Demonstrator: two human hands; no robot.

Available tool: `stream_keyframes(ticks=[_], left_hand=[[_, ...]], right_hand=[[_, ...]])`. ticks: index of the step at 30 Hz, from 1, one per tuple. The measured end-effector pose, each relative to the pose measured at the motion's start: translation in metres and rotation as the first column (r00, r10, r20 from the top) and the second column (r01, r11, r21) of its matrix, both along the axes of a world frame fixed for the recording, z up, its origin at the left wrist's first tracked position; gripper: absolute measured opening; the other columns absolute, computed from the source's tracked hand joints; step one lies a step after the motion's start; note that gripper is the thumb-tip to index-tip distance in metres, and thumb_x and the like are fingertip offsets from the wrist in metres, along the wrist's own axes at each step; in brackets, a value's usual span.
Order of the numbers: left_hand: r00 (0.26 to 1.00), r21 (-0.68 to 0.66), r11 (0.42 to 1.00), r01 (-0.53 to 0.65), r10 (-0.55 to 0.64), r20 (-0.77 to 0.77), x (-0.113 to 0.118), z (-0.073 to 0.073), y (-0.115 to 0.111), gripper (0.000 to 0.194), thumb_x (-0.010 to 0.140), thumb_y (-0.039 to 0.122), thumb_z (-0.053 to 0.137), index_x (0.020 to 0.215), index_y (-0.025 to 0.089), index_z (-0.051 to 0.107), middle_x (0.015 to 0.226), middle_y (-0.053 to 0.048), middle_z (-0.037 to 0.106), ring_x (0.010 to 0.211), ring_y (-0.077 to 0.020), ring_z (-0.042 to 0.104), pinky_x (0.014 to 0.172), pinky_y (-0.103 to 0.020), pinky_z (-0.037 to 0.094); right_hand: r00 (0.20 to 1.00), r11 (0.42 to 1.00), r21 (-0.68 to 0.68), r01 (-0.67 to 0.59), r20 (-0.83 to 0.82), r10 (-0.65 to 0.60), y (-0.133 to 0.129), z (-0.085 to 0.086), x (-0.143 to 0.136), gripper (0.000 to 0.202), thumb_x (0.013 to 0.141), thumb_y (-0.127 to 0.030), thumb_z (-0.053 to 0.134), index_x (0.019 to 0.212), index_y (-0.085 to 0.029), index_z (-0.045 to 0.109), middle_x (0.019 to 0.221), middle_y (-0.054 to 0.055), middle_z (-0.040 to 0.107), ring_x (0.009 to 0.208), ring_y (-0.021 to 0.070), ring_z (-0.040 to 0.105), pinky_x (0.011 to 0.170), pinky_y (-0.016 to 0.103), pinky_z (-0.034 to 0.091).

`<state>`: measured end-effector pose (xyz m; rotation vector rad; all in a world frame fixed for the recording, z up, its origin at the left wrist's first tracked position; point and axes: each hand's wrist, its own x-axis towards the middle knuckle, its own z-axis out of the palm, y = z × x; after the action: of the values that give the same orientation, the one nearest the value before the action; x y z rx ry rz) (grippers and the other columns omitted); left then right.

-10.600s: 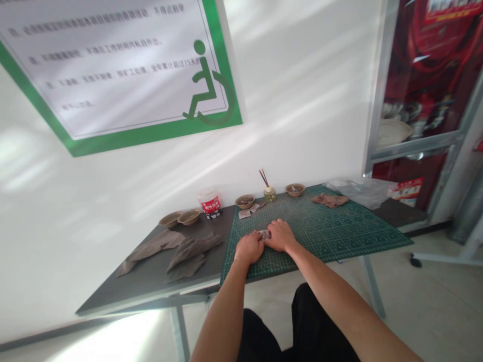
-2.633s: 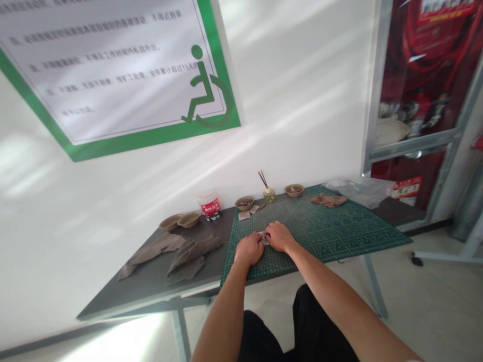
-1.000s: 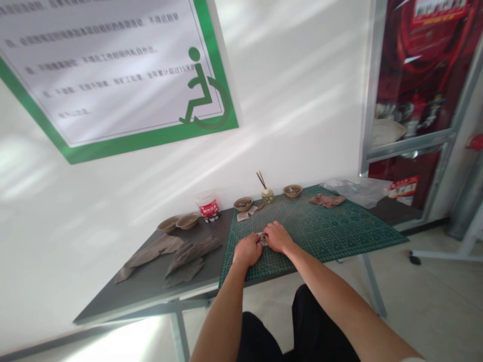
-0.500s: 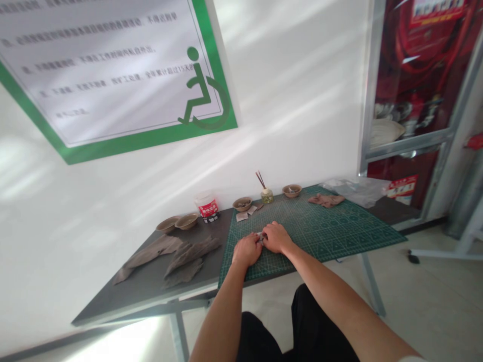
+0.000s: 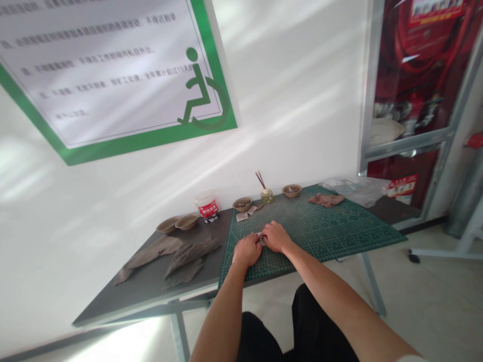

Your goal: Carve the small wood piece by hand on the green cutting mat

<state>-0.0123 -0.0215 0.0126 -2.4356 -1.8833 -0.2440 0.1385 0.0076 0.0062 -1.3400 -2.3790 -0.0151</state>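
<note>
Both hands meet over the green cutting mat (image 5: pixel 320 231), near its left part. My left hand (image 5: pixel 248 250) has its fingers bent round the left side of a small pale piece (image 5: pixel 261 239). From the right, my right hand (image 5: pixel 276 236) pinches the same piece with its fingertips. Most of the piece is hidden by the fingers, and I cannot make out what it is. Behind the hands lie two small pale squares (image 5: pixel 242 216), close to a small bowl (image 5: pixel 242 204) with dark bits in it.
A reed diffuser (image 5: pixel 266 195), another bowl (image 5: pixel 292 191), a brown cloth (image 5: pixel 326 200) and clear plastic (image 5: pixel 362 191) line the back. On the dark table (image 5: pixel 151 296) are grey-brown cloths (image 5: pixel 192 259), two bowls (image 5: pixel 186 221) and a red-labelled jar (image 5: pixel 207 207).
</note>
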Motion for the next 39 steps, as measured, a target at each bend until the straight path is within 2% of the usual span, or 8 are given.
stream_keyframes(ticks=[4, 14, 25, 33, 39], left_hand=[[1.000, -0.001, 1.000, -0.004, 0.004, 0.010, 0.0002, -0.0001, -0.0003, 0.040, 0.085, 0.030, 0.038, 0.123, 0.028, 0.054, 0.132, 0.000, 0.051, 0.126, -0.0173, 0.041, 0.105, -0.031, 0.032], [1.000, -0.007, 1.000, -0.004, 0.004, 0.024, 0.0013, -0.0005, -0.0002, 0.039, 0.085, 0.028, 0.037, 0.119, 0.027, 0.056, 0.131, 0.000, 0.052, 0.127, -0.0169, 0.039, 0.105, -0.030, 0.032], [1.000, 0.007, 1.000, 0.011, -0.011, -0.009, -0.0003, -0.0022, 0.0019, 0.038, 0.085, 0.028, 0.037, 0.117, 0.026, 0.057, 0.130, 0.000, 0.053, 0.125, -0.0165, 0.042, 0.102, -0.029, 0.035], [1.000, -0.010, 1.000, -0.012, 0.012, 0.003, 0.0026, 0.0014, -0.0017, 0.039, 0.085, 0.028, 0.036, 0.118, 0.026, 0.057, 0.131, -0.001, 0.052, 0.125, -0.0172, 0.042, 0.103, -0.030, 0.034], [1.000, -0.026, 1.000, -0.003, 0.003, 0.010, 0.0038, 0.0049, -0.0041, 0.039, 0.085, 0.028, 0.036, 0.119, 0.026, 0.056, 0.131, -0.001, 0.051, 0.127, -0.0174, 0.040, 0.105, -0.031, 0.032]], right_hand=[[0.999, 0.999, 0.014, -0.043, 0.005, 0.043, -0.0018, 0.0004, 0.0008, 0.023, 0.084, -0.028, 0.046, 0.091, -0.020, 0.066, 0.096, 0.007, 0.063, 0.099, 0.0216, 0.045, 0.083, 0.031, 0.032], [0.999, 1.000, 0.014, 0.011, -0.031, -0.010, -0.0018, -0.0021, 0.0015, 0.021, 0.081, -0.025, 0.048, 0.094, -0.020, 0.064, 0.097, 0.006, 0.062, 0.099, 0.0212, 0.046, 0.083, 0.031, 0.032], [0.981, 0.981, 0.026, 0.194, -0.034, -0.193, 0.0011, -0.0064, -0.0004, 0.032, 0.091, -0.029, 0.035, 0.094, -0.017, 0.064, 0.101, 0.013, 0.060, 0.102, 0.0238, 0.043, 0.084, 0.036, 0.030], [0.989, 0.988, 0.030, 0.149, -0.027, -0.149, 0.0021, -0.0050, 0.0006, 0.031, 0.091, -0.031, 0.036, 0.093, -0.018, 0.064, 0.100, 0.011, 0.060, 0.100, 0.0228, 0.044, 0.082, 0.034, 0.032], [0.999, 0.999, 0.010, 0.048, -0.022, -0.047, 0.0001, -0.0020, 0.0023, 0.030, 0.090, -0.034, 0.039, 0.094, -0.020, 0.065, 0.099, 0.007, 0.062, 0.100, 0.0210, 0.045, 0.082, 0.031, 0.032]])
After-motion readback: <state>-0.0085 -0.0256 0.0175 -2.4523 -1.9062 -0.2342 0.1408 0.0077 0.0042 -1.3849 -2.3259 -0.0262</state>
